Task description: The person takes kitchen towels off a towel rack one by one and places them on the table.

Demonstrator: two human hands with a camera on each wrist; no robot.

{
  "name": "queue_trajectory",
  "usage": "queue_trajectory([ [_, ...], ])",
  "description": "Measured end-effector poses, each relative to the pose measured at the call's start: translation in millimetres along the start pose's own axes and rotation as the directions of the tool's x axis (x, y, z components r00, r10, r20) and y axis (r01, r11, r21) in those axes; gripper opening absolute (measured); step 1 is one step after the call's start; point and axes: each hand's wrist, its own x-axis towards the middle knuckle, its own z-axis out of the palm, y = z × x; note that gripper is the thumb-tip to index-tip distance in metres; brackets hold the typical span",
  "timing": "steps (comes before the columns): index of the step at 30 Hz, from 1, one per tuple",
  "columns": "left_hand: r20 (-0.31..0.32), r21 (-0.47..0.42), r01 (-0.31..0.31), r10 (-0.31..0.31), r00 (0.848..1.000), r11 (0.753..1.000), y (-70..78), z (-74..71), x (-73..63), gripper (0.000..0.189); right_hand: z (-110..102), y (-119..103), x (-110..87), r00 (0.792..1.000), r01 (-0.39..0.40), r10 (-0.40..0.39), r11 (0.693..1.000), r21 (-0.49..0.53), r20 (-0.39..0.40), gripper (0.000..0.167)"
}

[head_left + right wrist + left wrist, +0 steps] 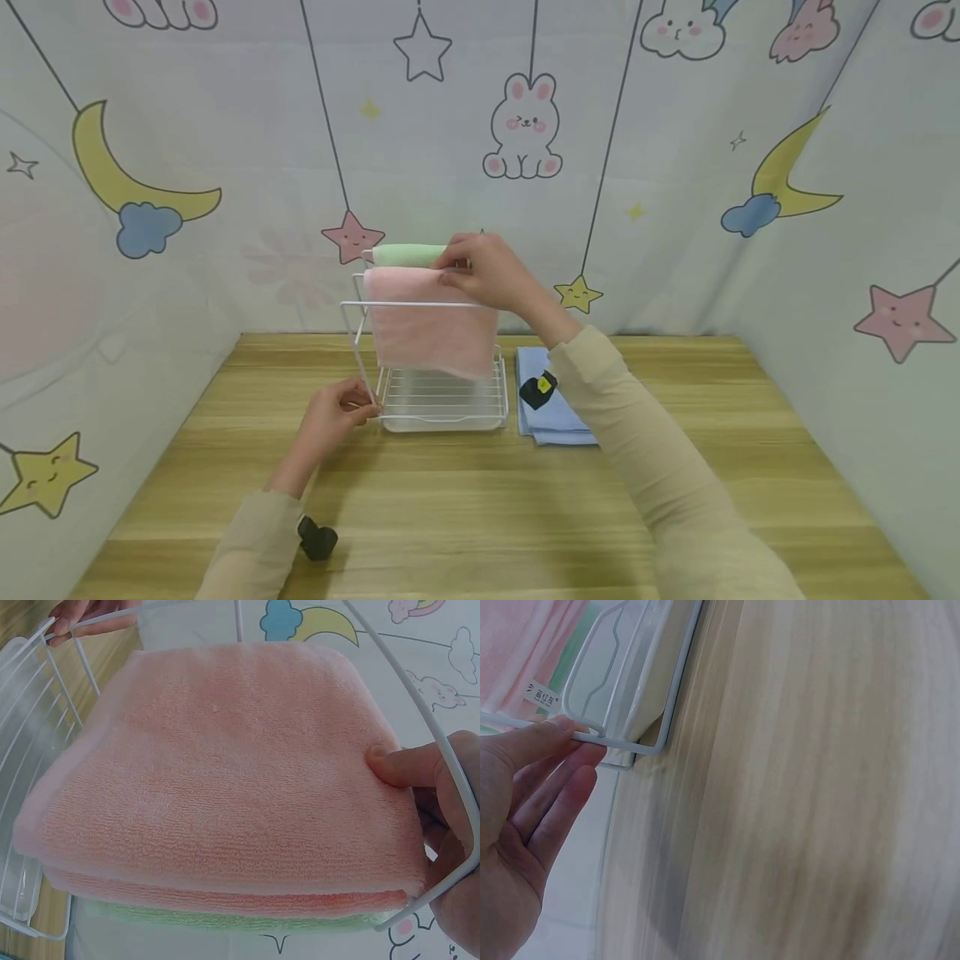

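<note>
A white wire rack [420, 304] stands on the table with a pale drip tray [442, 428] at its base. Over one of its upper bars hangs a folded pink towel [427, 342]; behind it a green towel [405, 255] hangs on the rear bar. My right hand [491, 271] pinches the pink towel's upper fold, with the thumb pressed on the cloth in the right wrist view. Low on the rack's front left, my left hand [335, 417] grips the frame wire between thumb and fingers. A small white label [541, 696] shows on the towel's edge in the left wrist view.
Just right of the rack lies a folded blue towel [562, 427], partly covered in view by the right forearm and its black wrist device [538, 390]. A patterned cloth backdrop [450, 167] rises behind the wooden table [480, 517] and along both sides.
</note>
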Motion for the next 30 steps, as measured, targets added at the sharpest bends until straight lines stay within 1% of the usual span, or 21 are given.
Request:
queue_trajectory([
  [4,0.002,0.0,-0.004,0.004,1.0,1.0,-1.1,0.7,0.3,0.011,0,-1,-0.9,1.0,0.012,-0.012,1.0,0.0,-0.014,0.01],
  [13,0.0,0.007,-0.003,0.003,1.0,1.0,-1.0,1.2,0.7,0.011,0,-5,-3.1,0.999,0.026,-0.026,0.999,-0.043,-0.019,0.011],
  [16,-0.004,0.01,0.004,-0.004,1.0,1.0,-1.1,0.8,0.3,0.011,0,-6,-3.1,0.999,0.043,-0.044,0.997,-0.058,-0.019,0.012],
  [23,-0.004,-0.01,-0.004,0.004,1.0,1.0,-2.4,-0.9,0.3,0.013,-1,-8,-2.3,0.996,0.088,-0.09,0.992,-0.088,-0.016,0.013],
  [27,-0.005,-0.008,-0.002,0.002,1.0,1.0,-2.1,-0.5,0.4,0.013,-4,-9,-1.2,0.995,0.099,-0.099,0.99,-0.099,0.013,0.015],
  [30,-0.003,-0.002,-0.008,0.008,1.0,1.0,-1.6,0.1,0.6,0.013,-10,-10,0.9,0.995,0.07,-0.063,0.992,-0.101,0.072,0.016],
])
